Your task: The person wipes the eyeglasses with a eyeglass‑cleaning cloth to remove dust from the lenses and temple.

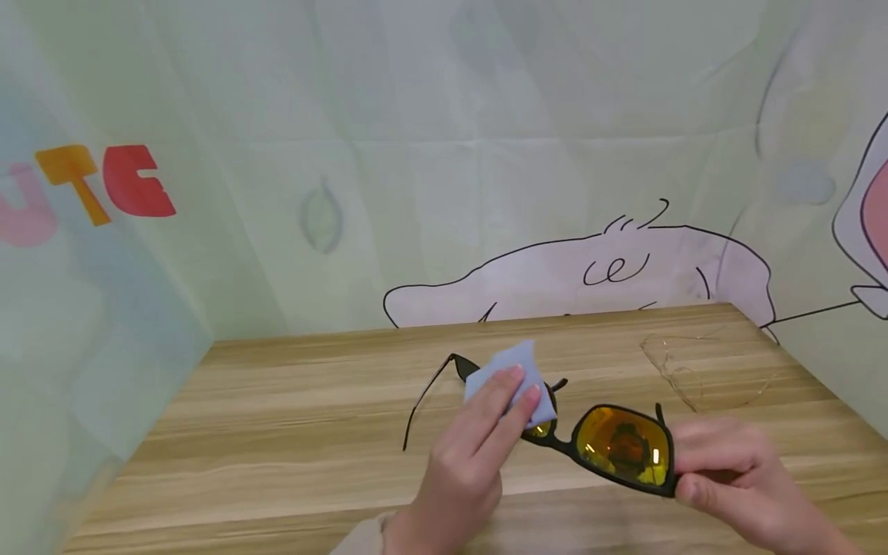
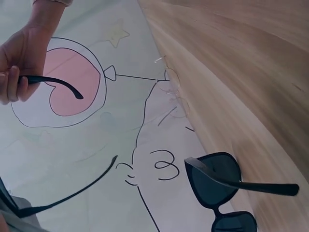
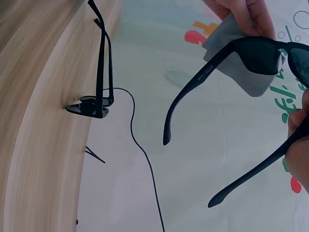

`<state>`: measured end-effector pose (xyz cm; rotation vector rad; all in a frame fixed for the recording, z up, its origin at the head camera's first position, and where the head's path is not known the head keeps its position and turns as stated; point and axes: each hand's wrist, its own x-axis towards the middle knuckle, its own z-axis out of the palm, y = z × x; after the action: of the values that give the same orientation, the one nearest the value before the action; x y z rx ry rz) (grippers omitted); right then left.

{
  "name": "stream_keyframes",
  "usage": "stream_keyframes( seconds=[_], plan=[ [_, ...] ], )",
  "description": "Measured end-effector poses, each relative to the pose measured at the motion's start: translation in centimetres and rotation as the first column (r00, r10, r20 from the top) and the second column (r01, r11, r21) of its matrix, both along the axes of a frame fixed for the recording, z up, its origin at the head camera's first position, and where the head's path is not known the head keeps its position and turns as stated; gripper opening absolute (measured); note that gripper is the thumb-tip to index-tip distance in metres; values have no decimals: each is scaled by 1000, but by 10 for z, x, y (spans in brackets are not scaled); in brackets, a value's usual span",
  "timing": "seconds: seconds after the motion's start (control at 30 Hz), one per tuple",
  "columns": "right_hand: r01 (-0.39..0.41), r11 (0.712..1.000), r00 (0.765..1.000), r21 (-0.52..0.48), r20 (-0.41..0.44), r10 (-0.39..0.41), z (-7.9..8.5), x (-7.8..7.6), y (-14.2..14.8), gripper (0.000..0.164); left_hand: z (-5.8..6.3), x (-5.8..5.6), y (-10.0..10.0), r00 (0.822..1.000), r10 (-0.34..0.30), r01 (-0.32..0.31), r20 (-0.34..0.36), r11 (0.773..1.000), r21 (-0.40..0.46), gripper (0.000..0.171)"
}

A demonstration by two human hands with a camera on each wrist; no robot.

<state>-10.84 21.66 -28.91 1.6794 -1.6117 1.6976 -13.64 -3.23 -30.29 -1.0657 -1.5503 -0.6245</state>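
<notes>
Black-framed sunglasses (image 1: 623, 447) with yellow-orange mirrored lenses are held up over the table. My right hand (image 1: 749, 478) pinches them at the right outer corner, by the hinge. A folded light-blue cloth (image 1: 516, 378) is held by my left hand (image 1: 468, 455) against the other lens, covering most of it. In the right wrist view the cloth (image 3: 231, 65) shows grey behind the frame, with fingers of the left hand (image 3: 248, 17) on it. Both temples of the held pair extend free. Beyond the left hand, a second pair of dark sunglasses (image 2: 212, 181) rests on the table, partly hidden in the head view.
Thin wire-framed glasses (image 1: 669, 374) lie toward the back right of the wood-grain table (image 1: 277, 432). A printed cloth backdrop (image 1: 416, 154) with cartoon drawings and letters rises behind the table and along its sides.
</notes>
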Motion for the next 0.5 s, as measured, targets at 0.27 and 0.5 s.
stream_keyframes(
  seconds=[0.27, 0.5],
  plan=[
    [-11, 1000, 998, 4, 57, 11, 3, 2, -3, 25, 6, 1, 9, 994, -7, 6, -111, 1000, -9, 23],
    [1, 1000, 1000, -17, 31, 0, 3, 2, -5, 25, 2, 5, 8, 985, 6, -10, -170, 1000, -23, 22]
  ],
)
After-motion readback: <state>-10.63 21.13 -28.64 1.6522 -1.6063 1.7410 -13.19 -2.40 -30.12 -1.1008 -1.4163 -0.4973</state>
